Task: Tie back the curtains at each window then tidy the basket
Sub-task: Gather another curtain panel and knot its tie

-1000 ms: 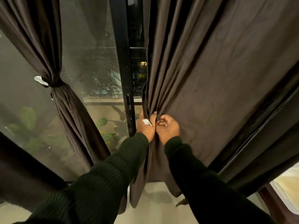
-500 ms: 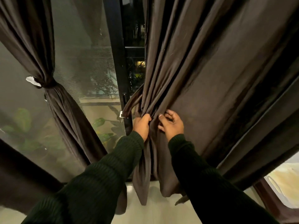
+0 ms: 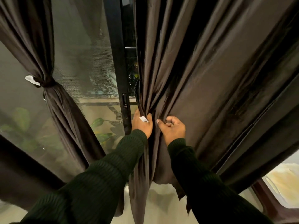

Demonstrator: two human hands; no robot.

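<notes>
A dark brown curtain point(image 3: 210, 70) hangs loose on the right and fills most of the view. My left hand point(image 3: 141, 125) pinches its gathered left edge together with a dark tie-back strap point(image 3: 137, 92) that ends in a white patch point(image 3: 143, 119). My right hand point(image 3: 172, 129) is curled into the folds just to the right, gripping the fabric. A second brown curtain point(image 3: 38, 46) on the left is cinched at mid-height by a tie-back point(image 3: 47, 84) with a white end point(image 3: 31, 80). The basket is not in view.
A black window frame post point(image 3: 119, 65) with a latch stands between the curtains. Mesh-screened glass point(image 3: 84, 54) shows plants outside. Pale floor point(image 3: 163, 204) lies below the hem. A dark wooden edge point(image 3: 265, 198) and a light surface sit at the lower right.
My left hand has shifted up along the curtain edge and the white patch shows on it again. My right hand went from open fingers to a curled grip on the folds.
</notes>
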